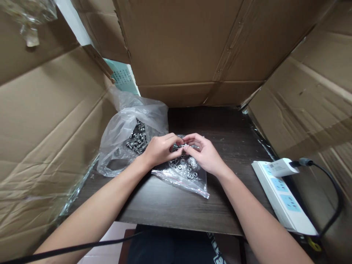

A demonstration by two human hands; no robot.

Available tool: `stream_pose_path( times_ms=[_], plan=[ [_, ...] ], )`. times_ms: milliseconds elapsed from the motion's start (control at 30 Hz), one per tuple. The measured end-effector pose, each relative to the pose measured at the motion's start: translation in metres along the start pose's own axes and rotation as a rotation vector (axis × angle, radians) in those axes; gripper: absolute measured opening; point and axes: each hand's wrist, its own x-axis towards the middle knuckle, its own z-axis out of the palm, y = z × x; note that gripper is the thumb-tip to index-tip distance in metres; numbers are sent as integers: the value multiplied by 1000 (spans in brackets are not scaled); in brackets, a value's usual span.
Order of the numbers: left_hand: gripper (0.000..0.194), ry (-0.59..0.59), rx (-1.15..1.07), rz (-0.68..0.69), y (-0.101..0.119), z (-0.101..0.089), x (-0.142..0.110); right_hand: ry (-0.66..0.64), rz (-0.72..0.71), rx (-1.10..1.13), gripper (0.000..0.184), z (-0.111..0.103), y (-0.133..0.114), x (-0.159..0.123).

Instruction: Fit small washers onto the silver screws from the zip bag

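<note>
Rings (189,176) of bright metal lie in or on a clear, crinkled zip bag (181,183) on the dark wood-grain table (228,135). The left hand (162,148) and right hand (206,154) meet above it, fingertips curled together over small pieces; whether either grips one, I cannot tell. Handling small parts seems in hand, calling for a light, precise pinch. Leftward, a cloudy, limp sack (115,128) holds shiny, stubby bolts (138,141).
</note>
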Motion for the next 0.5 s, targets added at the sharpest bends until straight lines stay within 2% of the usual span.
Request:
stream_pose_path(
  times_ms=[200,267,333,500],
  plan=[
    [13,28,-21,15,1,1,0,1,121,35,25,-2,1,1],
    [13,30,-33,16,2,0,0,-17,121,105,24,-2,0,1],
    [13,29,-38,17,2,0,0,-49,109,162,33,-2,-1,1],
    [11,29,-35,14,3,0,1,11,179,69,27,-1,1,2]
  ],
)
